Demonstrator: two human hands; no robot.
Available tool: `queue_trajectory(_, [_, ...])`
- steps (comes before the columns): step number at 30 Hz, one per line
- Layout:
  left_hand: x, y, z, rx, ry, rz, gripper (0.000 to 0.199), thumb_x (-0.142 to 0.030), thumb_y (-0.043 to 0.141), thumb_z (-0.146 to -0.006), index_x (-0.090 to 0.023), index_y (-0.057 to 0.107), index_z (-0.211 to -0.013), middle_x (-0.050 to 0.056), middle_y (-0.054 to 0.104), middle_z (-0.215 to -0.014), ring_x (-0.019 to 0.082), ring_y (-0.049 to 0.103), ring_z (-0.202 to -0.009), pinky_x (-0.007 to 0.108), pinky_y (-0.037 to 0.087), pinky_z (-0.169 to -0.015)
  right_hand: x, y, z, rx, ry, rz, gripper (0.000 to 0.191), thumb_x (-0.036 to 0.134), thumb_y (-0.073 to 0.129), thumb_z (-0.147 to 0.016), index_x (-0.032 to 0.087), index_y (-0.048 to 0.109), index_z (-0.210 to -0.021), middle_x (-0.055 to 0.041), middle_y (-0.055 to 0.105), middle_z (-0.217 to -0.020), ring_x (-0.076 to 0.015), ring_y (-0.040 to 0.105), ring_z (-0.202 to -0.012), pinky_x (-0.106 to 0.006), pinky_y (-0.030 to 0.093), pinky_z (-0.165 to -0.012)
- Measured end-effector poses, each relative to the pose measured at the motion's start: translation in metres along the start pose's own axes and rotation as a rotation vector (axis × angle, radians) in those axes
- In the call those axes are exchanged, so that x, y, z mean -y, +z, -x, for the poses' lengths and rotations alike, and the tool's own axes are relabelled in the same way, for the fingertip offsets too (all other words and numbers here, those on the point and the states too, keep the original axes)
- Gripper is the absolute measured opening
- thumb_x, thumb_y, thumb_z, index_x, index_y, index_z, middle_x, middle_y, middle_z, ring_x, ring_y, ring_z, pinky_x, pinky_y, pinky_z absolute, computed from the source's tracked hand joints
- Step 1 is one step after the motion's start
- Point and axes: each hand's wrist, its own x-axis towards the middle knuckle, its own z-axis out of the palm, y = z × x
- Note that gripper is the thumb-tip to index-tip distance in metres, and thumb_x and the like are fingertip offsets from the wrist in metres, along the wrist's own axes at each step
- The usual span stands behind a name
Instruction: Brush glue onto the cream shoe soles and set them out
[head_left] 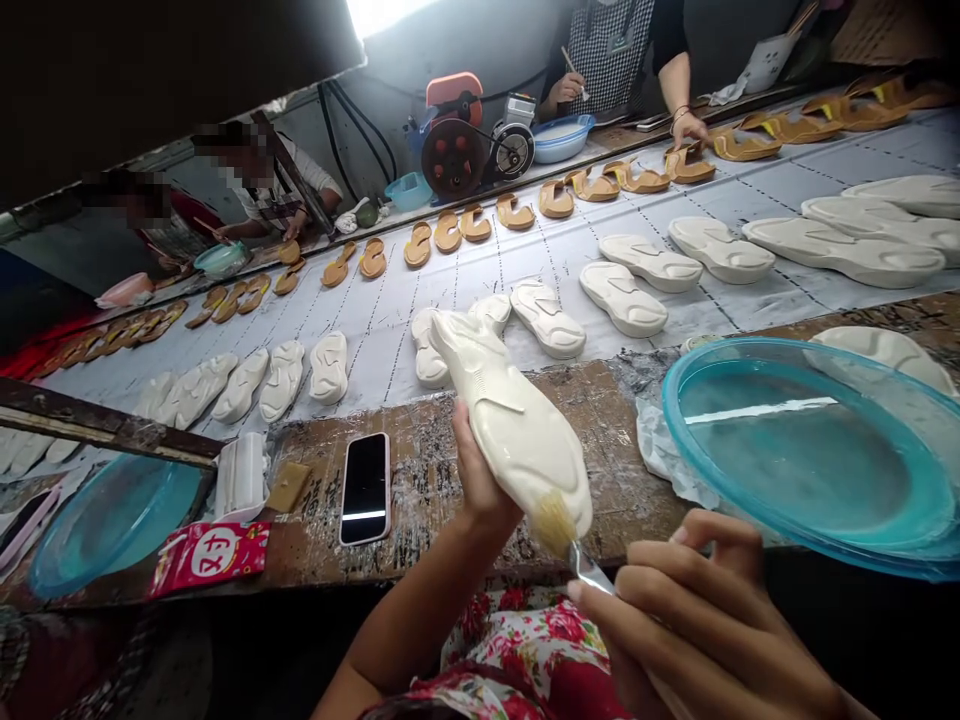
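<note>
A white shoe sole (521, 415) is held up above the bench edge, tilted, with its broad end toward me. My left hand (480, 470) grips it from beneath and the left side; most of its fingers are hidden behind the sole. My right hand (697, 610) is closed around the handle of a brush (556, 522). The pale bristles touch the sole's near end, whose surface looks wet and glossy. To the right of my right hand stands a blue basin (795, 540) holding a cloudy liquid.
White soles (547, 318) and tan sandal uppers (555, 200) lie in rows on a pale belt (360, 320). A phone (366, 490) and a red packet (210, 560) lie on the cardboard-covered bench (427, 460). Across the belt are a motor (514, 140) and co-workers, one person's hand (688, 130) touching an upper.
</note>
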Motion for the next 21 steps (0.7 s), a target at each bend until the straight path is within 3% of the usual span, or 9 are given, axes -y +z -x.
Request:
queue_trajectory(4, [-0.008, 0.007, 0.001, 0.170, -0.326, -0.012, 0.060, -0.052, 0.022, -0.083, -0.018, 0.050, -0.125, 0.008, 0.065, -0.108, 0.033, 0.045, -0.120, 0.056, 0.036, -0.097, 0.006, 0.004, -0.026, -0.084, -0.050, -0.046, 0.010, 0.015, 0.049, -0.082, 0.018, 0.058, -0.079, 0.0018, 0.051, -0.058, -0.0079, 0.050, -0.064, -0.031, 0.037, -0.077])
queue_trajectory(9, [-0.018, 0.020, 0.010, 0.223, -0.559, -0.278, 0.036, -0.043, 0.037, -0.080, -0.034, 0.067, -0.097, -0.011, 0.061, -0.114, 0.031, 0.022, -0.135, 0.048, 0.016, -0.113, -0.007, 0.009, -0.027, -0.114, -0.102, -0.133, 0.011, 0.013, 0.046, -0.081, 0.016, 0.056, -0.083, 0.0012, 0.052, -0.060, -0.0080, 0.048, -0.068, -0.035, 0.036, -0.082])
queue_trajectory(13, [-0.019, 0.016, 0.011, 0.294, -0.571, -0.349, 0.034, -0.048, 0.040, -0.078, -0.040, 0.066, -0.099, -0.017, 0.053, -0.122, 0.028, 0.013, -0.138, 0.048, 0.014, -0.113, -0.008, 0.020, -0.017, -0.152, -0.067, -0.292, 0.011, 0.013, 0.045, -0.080, 0.015, 0.055, -0.083, 0.0019, 0.052, -0.060, -0.0075, 0.050, -0.066, -0.033, 0.037, -0.082])
queue_trajectory(17, [-0.007, 0.005, 0.003, 0.342, -0.506, -0.111, 0.055, -0.060, 0.035, -0.073, -0.028, 0.063, -0.109, 0.001, 0.059, -0.121, 0.035, 0.031, -0.130, 0.057, 0.030, -0.102, -0.007, 0.020, 0.004, -0.147, 0.084, -0.270, 0.015, 0.027, 0.048, -0.082, 0.018, 0.060, -0.083, 0.0019, 0.050, -0.056, -0.0090, 0.053, -0.062, -0.031, 0.044, -0.080])
queue_trajectory(19, [0.000, 0.001, 0.001, 0.325, -0.414, -0.029, 0.071, -0.068, 0.034, -0.068, -0.022, 0.058, -0.115, 0.009, 0.059, -0.119, 0.037, 0.041, -0.123, 0.056, 0.038, -0.095, -0.009, 0.016, 0.019, -0.134, 0.141, -0.211, 0.021, 0.037, 0.051, -0.081, 0.019, 0.062, -0.082, 0.0007, 0.050, -0.056, -0.0104, 0.055, -0.062, -0.030, 0.046, -0.079])
queue_trajectory(21, [0.006, 0.000, 0.001, 0.293, -0.326, 0.044, 0.074, -0.070, 0.031, -0.068, -0.020, 0.056, -0.117, 0.011, 0.060, -0.117, 0.035, 0.050, -0.115, 0.051, 0.042, -0.091, -0.010, 0.014, 0.032, -0.129, 0.168, -0.177, 0.027, 0.042, 0.052, -0.079, 0.019, 0.064, -0.081, -0.0002, 0.051, -0.056, -0.0110, 0.055, -0.063, -0.030, 0.048, -0.080])
